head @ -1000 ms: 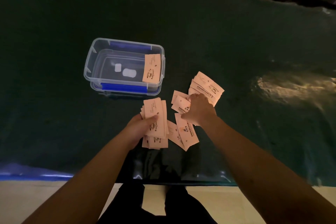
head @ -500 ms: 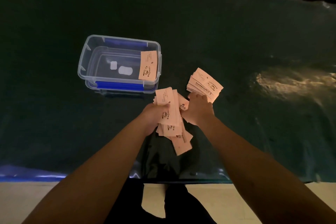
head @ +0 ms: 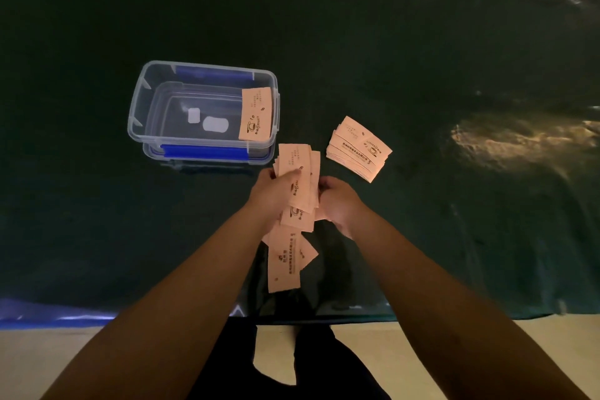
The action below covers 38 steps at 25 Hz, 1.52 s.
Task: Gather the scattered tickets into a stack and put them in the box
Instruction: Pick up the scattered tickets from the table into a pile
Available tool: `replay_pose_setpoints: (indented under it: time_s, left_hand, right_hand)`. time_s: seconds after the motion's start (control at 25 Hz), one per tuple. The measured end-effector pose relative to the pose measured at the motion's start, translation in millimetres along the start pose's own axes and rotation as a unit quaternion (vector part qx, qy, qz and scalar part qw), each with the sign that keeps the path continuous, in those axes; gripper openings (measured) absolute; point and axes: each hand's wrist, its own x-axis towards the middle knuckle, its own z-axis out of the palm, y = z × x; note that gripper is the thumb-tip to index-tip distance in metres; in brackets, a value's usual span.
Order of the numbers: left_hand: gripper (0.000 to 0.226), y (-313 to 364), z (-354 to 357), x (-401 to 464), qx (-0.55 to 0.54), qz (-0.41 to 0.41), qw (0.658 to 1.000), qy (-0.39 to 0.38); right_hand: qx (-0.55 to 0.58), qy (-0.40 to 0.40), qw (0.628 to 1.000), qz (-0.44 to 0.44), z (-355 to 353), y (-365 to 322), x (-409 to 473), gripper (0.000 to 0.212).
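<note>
My left hand (head: 276, 193) grips a loose, uneven stack of pink tickets (head: 298, 178) just in front of the clear plastic box (head: 136, 114). My right hand (head: 339, 201) presses against the stack's right side, fingers closed on its edge. More tickets (head: 285, 263) hang or lie fanned out below the held stack, nearer me. A separate small pile of tickets (head: 358, 148) lies on the table to the right of my hands. One ticket (head: 256, 114) leans inside the box against its right wall.
The box has blue latches (head: 204, 153) and sits on its lid on a dark green table cover (head: 422, 75). The cover's near edge (head: 454, 315) runs across just in front of my legs, with pale floor below.
Both hands have come together: the left hand carried its stack rightward and away from me to meet the right hand, which left the tickets on the table and now closes on the stack.
</note>
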Motion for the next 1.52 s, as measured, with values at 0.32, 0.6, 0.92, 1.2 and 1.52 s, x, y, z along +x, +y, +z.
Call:
replay_pose_setpoints:
  time_s: [0.32,0.6,0.92,1.2,1.52]
  left_hand:
    - [0.079,-7,-25,10,0.017,0.052,0.998,0.038]
    - [0.086,-12,-38,17,0.049,0.046,0.997,0.033]
    - [0.082,-15,-67,11,0.013,0.028,1.000,0.000]
    - [0.043,-34,-97,-2,-0.080,0.044,0.995,-0.032]
    - [0.051,-50,-124,-4,-0.111,0.057,0.992,-0.003]
  right_hand:
    - [0.236,-0.055,0.970,0.003,31,-10,-18,0.047]
    - [0.240,-0.053,0.969,0.027,47,-17,-17,0.038]
    - [0.236,-0.094,0.967,0.005,58,-13,-17,0.056]
    - [-0.128,0.009,0.986,-0.107,61,-1,-38,0.042]
    - [-0.433,0.049,0.894,-0.106,91,50,-64,0.079]
